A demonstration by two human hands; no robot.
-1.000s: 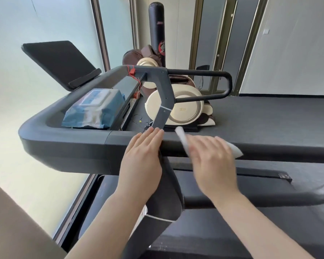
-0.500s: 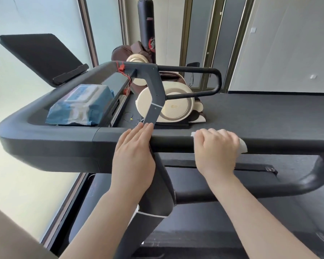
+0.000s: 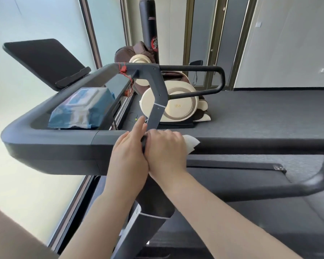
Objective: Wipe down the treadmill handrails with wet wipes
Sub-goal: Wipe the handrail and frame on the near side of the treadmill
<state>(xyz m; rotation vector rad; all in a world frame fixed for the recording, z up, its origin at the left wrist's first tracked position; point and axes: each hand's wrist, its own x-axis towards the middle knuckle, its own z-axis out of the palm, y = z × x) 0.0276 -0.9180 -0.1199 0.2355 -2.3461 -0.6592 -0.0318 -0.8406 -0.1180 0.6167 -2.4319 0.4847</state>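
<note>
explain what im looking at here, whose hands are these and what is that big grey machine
The view comes from a camera worn on a person's head, looking down at their own two bare hands. The grey machine is a treadmill seen from beside its near handrail. The right hand curls over that rail, holding a white wet wipe against it. The left hand rests flat on the rail beside it, fingers straight. A blue pack of wipes lies in the console tray. Behind stands a cream massage chair.

Both forearms are bare, with no sleeves in view. The left hand [image 3: 128, 156] and right hand [image 3: 165, 148] wear no gloves, rings or watch.
</note>
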